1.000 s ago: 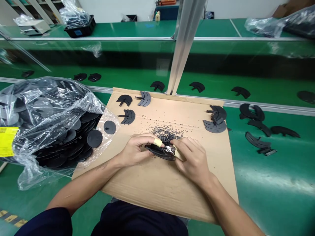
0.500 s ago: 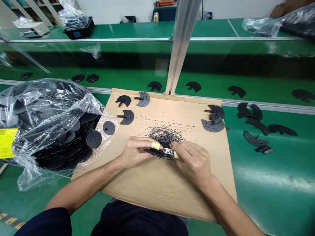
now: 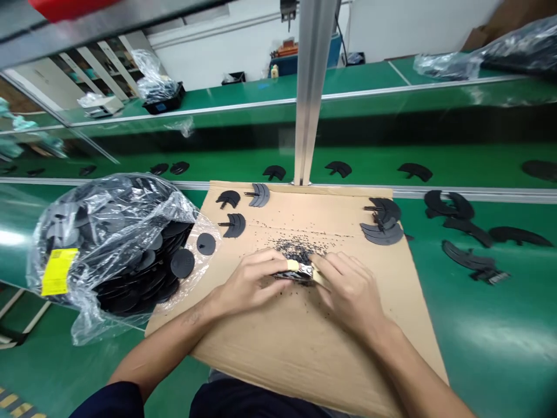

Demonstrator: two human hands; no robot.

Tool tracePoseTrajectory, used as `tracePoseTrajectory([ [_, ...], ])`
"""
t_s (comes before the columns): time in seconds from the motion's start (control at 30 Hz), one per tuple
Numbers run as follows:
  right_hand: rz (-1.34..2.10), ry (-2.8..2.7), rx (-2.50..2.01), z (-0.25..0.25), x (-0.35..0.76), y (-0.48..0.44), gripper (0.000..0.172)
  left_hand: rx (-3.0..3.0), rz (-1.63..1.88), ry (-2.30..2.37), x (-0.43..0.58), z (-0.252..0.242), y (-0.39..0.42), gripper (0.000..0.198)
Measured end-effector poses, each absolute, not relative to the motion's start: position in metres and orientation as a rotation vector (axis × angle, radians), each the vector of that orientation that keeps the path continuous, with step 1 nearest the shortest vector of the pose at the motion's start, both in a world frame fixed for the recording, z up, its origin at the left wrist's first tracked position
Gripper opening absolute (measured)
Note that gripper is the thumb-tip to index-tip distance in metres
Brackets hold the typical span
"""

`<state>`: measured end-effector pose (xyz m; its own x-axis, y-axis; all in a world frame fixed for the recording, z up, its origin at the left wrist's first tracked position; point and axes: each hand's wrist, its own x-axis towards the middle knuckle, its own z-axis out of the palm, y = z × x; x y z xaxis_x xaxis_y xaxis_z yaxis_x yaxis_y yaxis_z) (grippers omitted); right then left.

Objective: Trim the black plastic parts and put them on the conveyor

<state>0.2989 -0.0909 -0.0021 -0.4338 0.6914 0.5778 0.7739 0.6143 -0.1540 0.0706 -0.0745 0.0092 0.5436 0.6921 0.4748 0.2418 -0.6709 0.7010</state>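
Note:
My left hand [image 3: 252,278] is closed on a thin black plastic piece [image 3: 292,275], held just above the cardboard; its fingers cover most of the piece. A pale yellow wrap sits on one of its fingertips. My right hand [image 3: 352,287] is wrapped round a small pair of nippers [image 3: 307,270], whose silver jaws and pivot show at the edge of the black piece. The handles are mostly hidden in the palm. Right behind both hands lies a heap of tiny black plastic scraps [image 3: 298,248], scattered over the cardboard sheet [image 3: 278,348].
A clear plastic bag [image 3: 108,203] full of black discs lies open at the left. Loose discs [image 3: 183,263] rest at its mouth. Curved black parts [image 3: 382,232] lie on the cardboard's right edge, with others [image 3: 467,255] on the green table. A metal post [image 3: 307,93] rises behind the cardboard.
The view has tilted up and shifted left, so more of the back shelf and the bag shows. Both hands stay together with the black piece and the nippers between them.

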Motion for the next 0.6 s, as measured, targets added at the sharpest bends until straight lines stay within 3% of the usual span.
tracePoseTrajectory([
  [0.17, -0.127, -2.117, -1.144, -0.009, 0.306, -0.081, 0.018, 2.262, 0.763, 0.966, 0.051, 0.035, -0.05, 0.02],
  [0.27, -0.131, -2.11, -1.165, -0.013, 0.308, -0.078, 0.017, 2.226, 0.672, 1.113, 0.029, 0.05, -0.003, 0.035],
  [0.4, -0.202, -2.109, -1.252, -0.013, 0.306, -0.08, 0.015, 2.171, 0.875, 1.517, -0.003, 0.06, 0.087, 0.055],
  [0.6, -0.251, -2.152, -1.35, -0.014, 0.31, -0.079, 0.014, 2.205, 0.744, 1.759, -0.03, 0.048, 0.174, 0.027],
])
